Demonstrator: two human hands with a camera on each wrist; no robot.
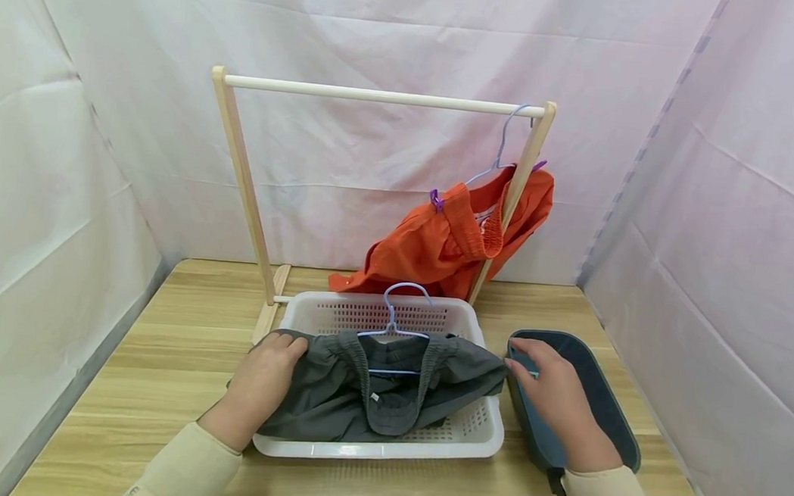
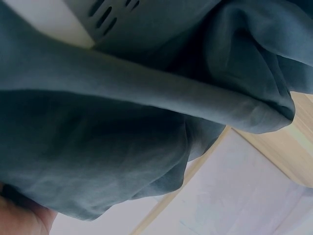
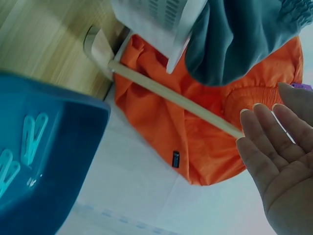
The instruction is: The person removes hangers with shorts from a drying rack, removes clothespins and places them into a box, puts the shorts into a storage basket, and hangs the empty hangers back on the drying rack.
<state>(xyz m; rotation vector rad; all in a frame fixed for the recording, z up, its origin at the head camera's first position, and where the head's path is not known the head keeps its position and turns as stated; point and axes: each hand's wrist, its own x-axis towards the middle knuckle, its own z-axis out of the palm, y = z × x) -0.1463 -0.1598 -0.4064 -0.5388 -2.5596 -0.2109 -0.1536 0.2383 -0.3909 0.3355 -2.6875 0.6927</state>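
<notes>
White sheeting [image 1: 382,42], creased and faintly pink, walls in the wood-grain table [image 1: 158,355] where someone works, hands well apart. Their left hand [image 1: 263,372] grips one side of the dark grey trousers [image 1: 329,396], which lie draped between the hands over a white perforated plastic basket [image 1: 384,453]. Their right hand [image 1: 555,383], fingers loosely extended, is at the other end; whether its thumb touches the cloth I can't quite tell. Between the hands rises a lilac hanger [image 1: 391,325], its lower bar showing inside the gathered elastic waist. From where I stand, the step looks like settling that waist squarely on the hanger; I see no clip on it, so the next move seems to call for a mint clothespin [image 3: 28,139] from the smooth blue tray [image 1: 603,393] below the right hand. Beyond the hands, orange trousers [image 1: 425,242] hang by purple clips [image 1: 437,200] from a round rail [image 1: 379,95], crisper-looking than the soft, folded grey cloth.
</notes>
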